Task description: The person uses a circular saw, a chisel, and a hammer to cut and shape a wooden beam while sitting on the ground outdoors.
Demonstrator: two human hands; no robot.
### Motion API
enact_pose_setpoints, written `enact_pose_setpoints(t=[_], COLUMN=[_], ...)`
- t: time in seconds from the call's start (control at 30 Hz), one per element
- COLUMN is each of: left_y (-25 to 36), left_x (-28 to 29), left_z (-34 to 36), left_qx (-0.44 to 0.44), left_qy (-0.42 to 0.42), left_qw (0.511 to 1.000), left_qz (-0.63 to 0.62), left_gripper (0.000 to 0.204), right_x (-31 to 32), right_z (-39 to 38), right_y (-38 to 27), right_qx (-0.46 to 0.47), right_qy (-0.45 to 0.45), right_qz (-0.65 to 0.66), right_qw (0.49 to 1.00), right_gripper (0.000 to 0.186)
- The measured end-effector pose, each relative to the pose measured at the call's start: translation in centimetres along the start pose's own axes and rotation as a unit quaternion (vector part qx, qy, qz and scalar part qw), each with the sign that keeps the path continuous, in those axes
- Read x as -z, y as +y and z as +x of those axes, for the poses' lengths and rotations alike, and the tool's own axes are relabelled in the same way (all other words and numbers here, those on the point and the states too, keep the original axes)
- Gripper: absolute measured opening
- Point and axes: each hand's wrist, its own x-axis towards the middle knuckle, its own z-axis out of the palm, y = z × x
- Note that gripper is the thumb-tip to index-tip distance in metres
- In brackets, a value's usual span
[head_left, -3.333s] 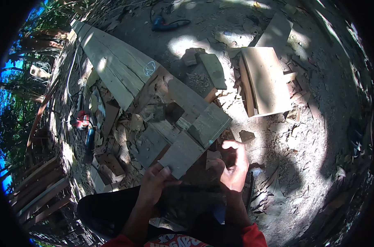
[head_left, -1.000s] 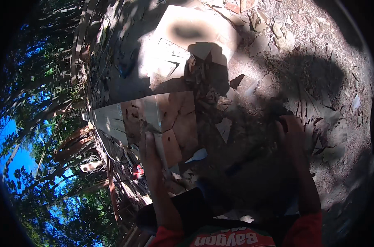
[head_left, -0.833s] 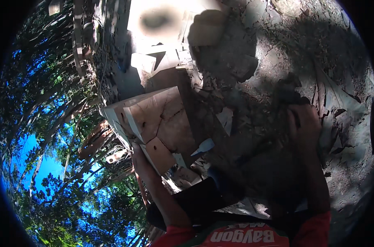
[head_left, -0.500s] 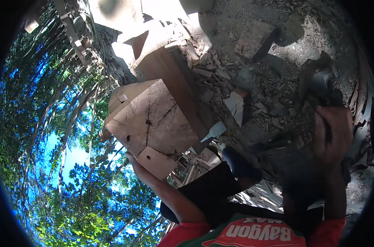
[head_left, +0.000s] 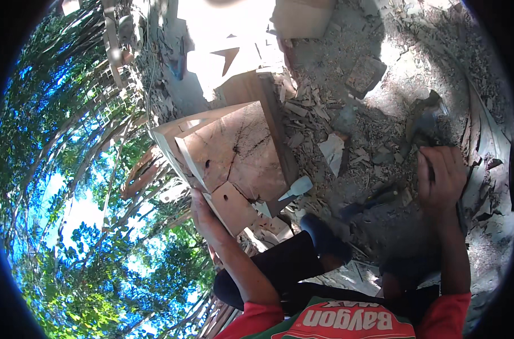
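A large pale wooden block point(head_left: 251, 150) with dark cracks and a small hole in its face leans in front of a browner block point(head_left: 262, 93). Fitted at its lower corner is a smaller wooden piece point(head_left: 234, 209) with a round hole. My left hand point(head_left: 205, 217) holds the left edge of this wood, its fingers partly hidden behind. A white bottle point(head_left: 299, 186) with a pointed nozzle lies against the block's lower right. Off to the right, my right hand point(head_left: 442, 178) is closed in a fist; a dark, blurred shape with a shiny part point(head_left: 429, 113) lies just beyond it, and what the fist grips is unclear.
Wood chips point(head_left: 313, 107) litter the ground right of the block. A pale offcut point(head_left: 333, 151) and a squarish wood chunk point(head_left: 365, 76) lie among them. Sunlit boards point(head_left: 302, 17) stand at the far side. My dark shoe point(head_left: 325, 237) is near the bottle; foliage point(head_left: 98, 248) fills the left.
The view has shifted, and the block appears a little turned, showing more of its left side. My right hand sits slightly further left in the picture, still closed.
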Motion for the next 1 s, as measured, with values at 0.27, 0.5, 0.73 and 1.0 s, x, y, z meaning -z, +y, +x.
enact_pose_setpoints(t=[0.27, 0.5, 0.73, 1.0], left_y=[0.0, 0.4, -2.0, -4.7], left_x=[0.0, 1.3, 0.4, 6.1], left_z=[0.3, 1.6, 3.3, -3.1], left_qx=[-0.03, -0.089, -0.148, -0.084], left_qy=[-0.085, -0.148, -0.213, -0.268], left_qw=[0.996, 0.985, 0.964, 0.949], left_qz=[0.004, -0.019, -0.061, -0.146], left_gripper=[0.052, 0.052, 0.052, 0.047], right_x=[-0.7, -2.2, -7.7, -0.6], right_z=[-0.9, -1.1, -0.4, -1.9], right_y=[-1.0, -17.9, -27.0, -27.3], right_qx=[-0.012, -0.089, -0.195, -0.212], right_qy=[0.068, -0.125, -0.224, -0.348], right_qz=[-0.035, 0.262, 0.339, 0.316], right_qw=[0.997, 0.953, 0.893, 0.857], right_gripper=[0.006, 0.036, 0.063, 0.065])
